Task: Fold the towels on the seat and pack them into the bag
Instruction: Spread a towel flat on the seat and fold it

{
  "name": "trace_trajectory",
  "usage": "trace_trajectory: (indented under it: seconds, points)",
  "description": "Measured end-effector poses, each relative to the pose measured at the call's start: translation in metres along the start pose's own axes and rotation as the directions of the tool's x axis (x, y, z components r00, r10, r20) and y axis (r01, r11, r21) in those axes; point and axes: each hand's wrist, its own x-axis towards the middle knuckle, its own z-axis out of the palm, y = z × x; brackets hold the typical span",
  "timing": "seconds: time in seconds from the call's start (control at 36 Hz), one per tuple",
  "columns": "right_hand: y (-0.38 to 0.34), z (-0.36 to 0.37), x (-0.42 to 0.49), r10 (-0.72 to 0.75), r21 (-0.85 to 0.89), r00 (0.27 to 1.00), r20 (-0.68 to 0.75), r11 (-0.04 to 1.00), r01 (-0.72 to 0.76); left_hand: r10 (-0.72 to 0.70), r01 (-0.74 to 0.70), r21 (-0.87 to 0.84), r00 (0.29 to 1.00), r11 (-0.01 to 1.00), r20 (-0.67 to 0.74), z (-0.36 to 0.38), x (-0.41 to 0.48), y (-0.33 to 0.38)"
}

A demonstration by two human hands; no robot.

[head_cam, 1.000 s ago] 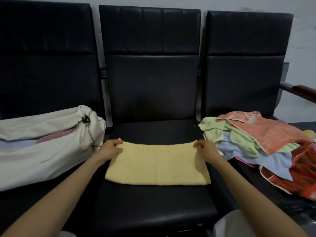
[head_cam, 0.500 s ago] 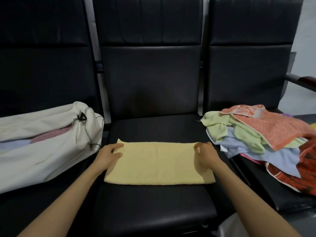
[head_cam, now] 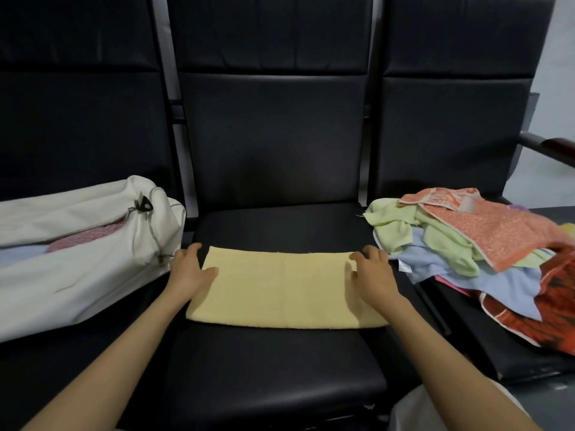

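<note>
A folded yellow towel (head_cam: 280,290) lies flat on the middle seat (head_cam: 273,365). Both forearms reach forward from the near side. The left hand (head_cam: 188,272) rests flat on the towel's far left corner and the right hand (head_cam: 371,272) on its far right corner, fingers relaxed, not gripping. The white bag (head_cam: 77,275) lies on the left seat, and a pile of towels (head_cam: 466,244) on the right.

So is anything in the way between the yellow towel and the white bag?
No, nothing visible. The yellow towel lies flat on the middle seat, and the white bag sits right beside it on the next seat. Only the left hand rests on the towel's end nearest the bag.
</note>
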Motion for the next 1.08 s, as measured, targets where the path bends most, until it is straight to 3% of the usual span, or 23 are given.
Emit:
trace_trajectory:
  seconds: [0.08, 0.17, 0.33, 0.44, 0.56, 0.69, 0.78, 0.86, 0.97, 1.08]
  points:
    - [-0.013, 0.003, -0.005, -0.129, 0.072, 0.992, 0.010, 0.989, 0.128, -0.139, 0.127, 0.155, 0.988, 0.980, 0.067, -0.004, 0.000, -0.001]
    - [-0.028, 0.007, -0.013, -0.213, 0.179, 0.972, 0.100, 0.965, 0.193, -0.171, 0.129, 0.263, 0.974, 0.956, 0.145, -0.005, -0.002, -0.002]
    - [-0.046, 0.004, -0.022, -0.282, 0.071, 0.897, 0.342, 0.959, 0.274, -0.051, 0.060, -0.083, 0.992, 0.995, 0.111, -0.009, -0.008, 0.001]
    - [-0.051, 0.018, -0.023, -0.289, 0.046, 0.856, 0.429, 0.953, 0.298, 0.104, -0.033, -0.359, 0.978, 0.933, 0.182, -0.030, -0.019, 0.013]
    - [-0.064, 0.031, -0.022, -0.310, 0.080, 0.841, 0.444, 0.948, 0.307, 0.239, -0.082, -0.414, 0.908, 0.907, 0.344, -0.056, -0.033, 0.045]
    - [-0.096, 0.023, -0.016, -0.387, 0.214, 0.797, 0.463, 0.922, 0.324, 0.315, -0.155, -0.426, 0.888, 0.892, 0.336, -0.064, -0.051, 0.109]
    - [-0.096, 0.006, -0.008, -0.385, 0.479, 0.856, 0.345, 0.856, 0.192, 0.343, -0.213, -0.373, 0.880, 0.903, 0.328, -0.046, -0.056, 0.139]
    - [-0.071, -0.006, 0.002, -0.246, 0.686, 0.926, 0.286, 0.727, -0.019, 0.324, -0.238, -0.271, 0.883, 0.933, 0.341, -0.012, -0.056, 0.153]
    - [-0.032, -0.005, 0.000, -0.109, 0.810, 0.926, 0.361, 0.528, -0.254, 0.261, -0.198, -0.199, 0.891, 0.960, 0.372, 0.035, -0.060, 0.160]
    - [-0.015, -0.003, -0.003, -0.073, 0.846, 0.914, 0.400, 0.413, -0.337, 0.255, -0.144, -0.265, 0.853, 0.954, 0.455, 0.068, -0.067, 0.157]
